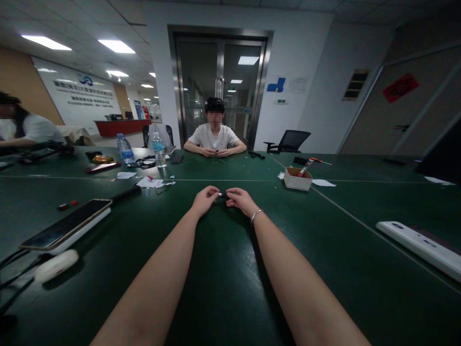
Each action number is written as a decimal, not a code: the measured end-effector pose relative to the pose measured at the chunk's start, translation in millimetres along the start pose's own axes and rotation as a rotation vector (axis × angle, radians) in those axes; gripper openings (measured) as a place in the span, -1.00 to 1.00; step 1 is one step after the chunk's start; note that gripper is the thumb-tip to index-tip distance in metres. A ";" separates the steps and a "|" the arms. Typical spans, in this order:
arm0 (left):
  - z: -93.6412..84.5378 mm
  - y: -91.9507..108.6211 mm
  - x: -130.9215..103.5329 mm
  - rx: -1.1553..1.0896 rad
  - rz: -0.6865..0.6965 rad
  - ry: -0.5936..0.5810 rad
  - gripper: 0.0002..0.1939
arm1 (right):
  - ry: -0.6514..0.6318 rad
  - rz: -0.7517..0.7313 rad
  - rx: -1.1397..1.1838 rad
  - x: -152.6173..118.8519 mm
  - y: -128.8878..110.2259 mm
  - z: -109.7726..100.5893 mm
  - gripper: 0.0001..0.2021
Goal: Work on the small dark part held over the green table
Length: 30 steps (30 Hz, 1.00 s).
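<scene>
Over the middle of the dark green table [219, 269], my left hand [205, 201] and my right hand [242, 201] face each other with fingertips closed. Between them is a small black piece with a pale, shiny end [223, 195]; its kind is too small to make out. The left fingers pinch the pale end, and the right fingers hold the dark end. A bracelet [256, 216] circles my right wrist. Part of the small piece is hidden by my fingers.
A small open box [298, 179] stands ahead right, a white power strip [418, 242] farther right. On the left lie a phone [68, 223], a white mouse-like object [56, 265], paper scraps [149, 182] and water bottles [159, 151]. Another person [215, 137] sits opposite.
</scene>
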State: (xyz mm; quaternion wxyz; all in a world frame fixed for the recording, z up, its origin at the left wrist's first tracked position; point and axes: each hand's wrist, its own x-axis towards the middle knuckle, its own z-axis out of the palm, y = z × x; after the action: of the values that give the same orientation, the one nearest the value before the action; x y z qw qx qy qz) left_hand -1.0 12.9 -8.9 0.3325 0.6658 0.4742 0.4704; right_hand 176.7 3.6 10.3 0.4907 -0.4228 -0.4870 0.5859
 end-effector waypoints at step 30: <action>-3.4 5.7 -2.9 0.222 -0.035 -0.074 -0.60 | 0.019 0.017 0.024 0.7 -0.7 -0.7 -0.89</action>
State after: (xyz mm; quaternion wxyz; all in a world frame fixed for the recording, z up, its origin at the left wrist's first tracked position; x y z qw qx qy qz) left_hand -2.7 8.3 -3.6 0.2823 0.7072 0.5221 0.3842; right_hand 177.4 4.4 10.8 0.4954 -0.4263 -0.4716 0.5919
